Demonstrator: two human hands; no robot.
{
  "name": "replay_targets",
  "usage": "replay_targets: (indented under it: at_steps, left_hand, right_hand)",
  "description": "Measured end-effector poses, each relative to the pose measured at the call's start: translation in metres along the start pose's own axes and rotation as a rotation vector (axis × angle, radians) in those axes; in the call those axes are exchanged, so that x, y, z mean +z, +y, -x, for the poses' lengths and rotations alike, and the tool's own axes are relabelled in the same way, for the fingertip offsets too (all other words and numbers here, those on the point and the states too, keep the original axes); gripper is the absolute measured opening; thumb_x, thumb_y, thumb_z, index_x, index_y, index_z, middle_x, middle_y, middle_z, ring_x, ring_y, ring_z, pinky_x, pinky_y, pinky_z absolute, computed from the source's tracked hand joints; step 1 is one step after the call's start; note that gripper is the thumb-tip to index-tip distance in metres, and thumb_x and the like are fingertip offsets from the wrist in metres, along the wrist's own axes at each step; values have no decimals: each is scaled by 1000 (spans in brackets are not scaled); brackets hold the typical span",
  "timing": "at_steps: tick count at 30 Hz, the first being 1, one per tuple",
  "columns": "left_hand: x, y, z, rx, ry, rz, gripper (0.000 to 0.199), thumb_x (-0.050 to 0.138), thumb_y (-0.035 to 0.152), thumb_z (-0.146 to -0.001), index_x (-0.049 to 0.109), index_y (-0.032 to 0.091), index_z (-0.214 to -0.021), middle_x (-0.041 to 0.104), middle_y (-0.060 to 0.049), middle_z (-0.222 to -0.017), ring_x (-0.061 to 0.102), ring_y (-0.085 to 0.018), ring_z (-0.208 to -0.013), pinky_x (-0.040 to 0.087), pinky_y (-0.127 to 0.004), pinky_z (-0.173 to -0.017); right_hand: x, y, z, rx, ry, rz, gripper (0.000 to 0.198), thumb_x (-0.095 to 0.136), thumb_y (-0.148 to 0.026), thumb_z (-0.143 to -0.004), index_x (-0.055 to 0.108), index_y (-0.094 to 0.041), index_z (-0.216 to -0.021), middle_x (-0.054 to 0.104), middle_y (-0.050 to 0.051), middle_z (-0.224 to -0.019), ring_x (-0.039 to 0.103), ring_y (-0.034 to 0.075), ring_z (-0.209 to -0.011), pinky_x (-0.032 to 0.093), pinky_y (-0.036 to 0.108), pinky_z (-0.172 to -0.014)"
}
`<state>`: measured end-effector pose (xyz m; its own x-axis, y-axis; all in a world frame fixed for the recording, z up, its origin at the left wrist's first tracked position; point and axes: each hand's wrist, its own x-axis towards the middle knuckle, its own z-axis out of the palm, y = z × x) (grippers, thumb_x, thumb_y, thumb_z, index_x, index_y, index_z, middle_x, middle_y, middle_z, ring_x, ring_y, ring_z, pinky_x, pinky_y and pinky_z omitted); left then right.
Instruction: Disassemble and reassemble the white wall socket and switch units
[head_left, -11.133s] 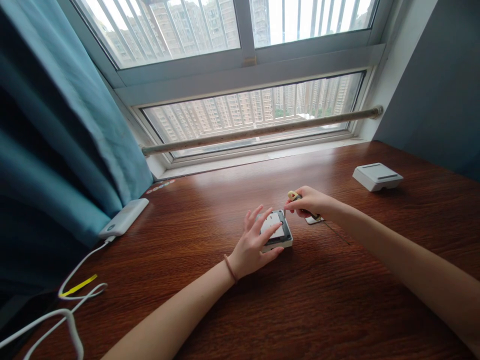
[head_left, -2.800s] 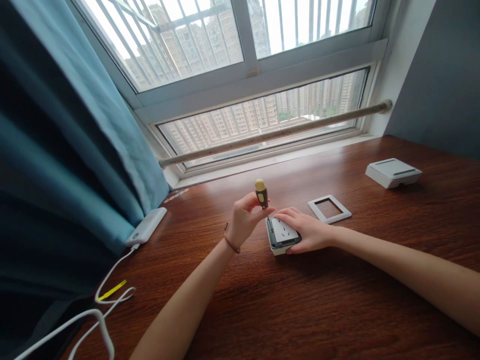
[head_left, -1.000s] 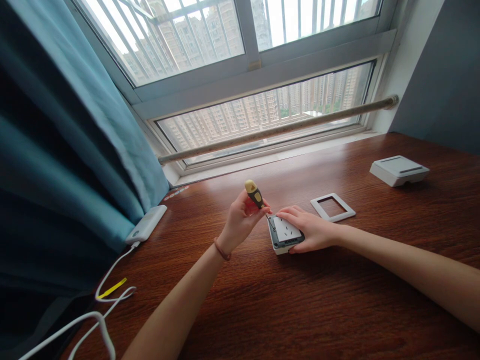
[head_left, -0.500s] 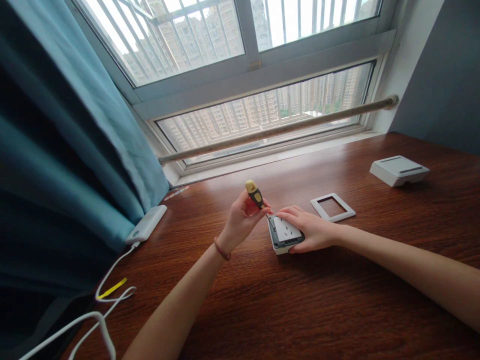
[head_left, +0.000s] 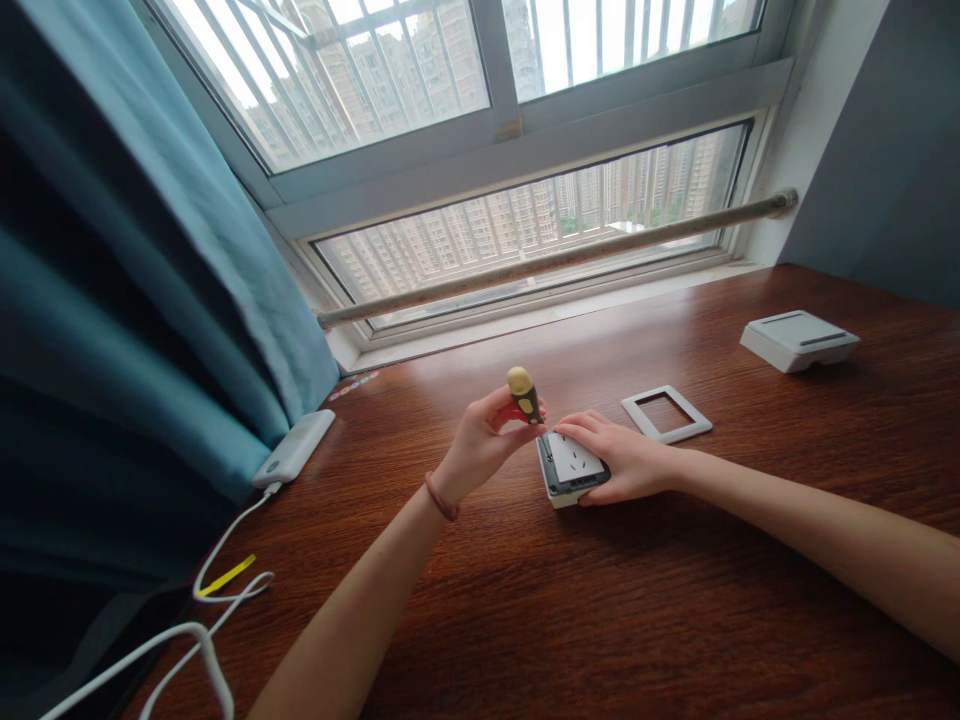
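My left hand [head_left: 491, 432] is closed around a screwdriver [head_left: 523, 392] with a yellow and dark grey handle. The handle points up, and the shaft runs down to the left side of a wall socket [head_left: 576, 460]. Whether the tip sits in a screw is too small to tell. The socket has a white face with slots, a dark frame and a white box under it. On its right side my right hand [head_left: 626, 458] grips it, fingers over the top edge and thumb at the near edge. A white square cover frame [head_left: 666, 414] lies just beyond my right hand.
At the far right of the brown wooden surface [head_left: 465, 620] is a white switch box [head_left: 799, 340]. A white power bank [head_left: 294, 448] with a white cable [head_left: 206, 640] and yellow tie [head_left: 227, 576] lies left, by a blue curtain [head_left: 225, 300]. A window rail [head_left: 562, 262] runs behind.
The screwdriver handle has shifted slightly right and down and stands more upright, with my left hand moving along. My right hand and the socket have stayed in place.
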<state>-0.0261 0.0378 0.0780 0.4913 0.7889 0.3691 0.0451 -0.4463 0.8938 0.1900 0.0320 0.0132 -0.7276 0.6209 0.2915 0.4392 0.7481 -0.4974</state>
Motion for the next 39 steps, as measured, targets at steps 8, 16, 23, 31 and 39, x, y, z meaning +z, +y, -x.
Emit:
replay_targets:
  at_steps: [8,16,23,31,39]
  left_hand:
    - [2,7,2,-7,-81,5,38,58,19,-80,48,14,-116,63,-10,-97,60,-17,-90,46,-31,-86]
    - [2,-3,-1,-40,29,33,30,68,21,-71,59,15,-99,63,-6,-87,60,-17,-83,48,-31,-79]
    - [4,-20,-2,31,173,-6,22,75,20,-63,61,15,-79,59,-1,-78,54,-13,-74,47,-25,-70]
    - [6,-11,0,-30,114,28,22,71,20,-68,62,13,-87,63,-5,-85,59,-15,-80,48,-28,-76]
    - [5,3,0,-4,-127,33,31,55,23,-83,51,14,-112,63,-12,-100,59,-19,-96,45,-35,-88]
  right_hand:
    - [-1,0,0,4,-13,17,89,70,-42,-61,30,-14,-135,40,14,-127,34,29,-116,33,41,-98]
    - [0,0,0,5,-5,-4,86,70,-41,-61,32,-16,-134,40,14,-125,35,29,-115,33,42,-97]
    - [0,-1,0,5,1,-11,86,70,-40,-60,31,-16,-134,41,13,-125,36,28,-114,33,41,-97]
    - [2,1,0,2,5,3,87,70,-41,-60,31,-15,-134,39,14,-126,35,28,-115,33,41,-98]
    - [1,1,1,-24,21,-18,89,71,-39,-61,29,-18,-136,39,13,-129,33,28,-119,31,42,-99]
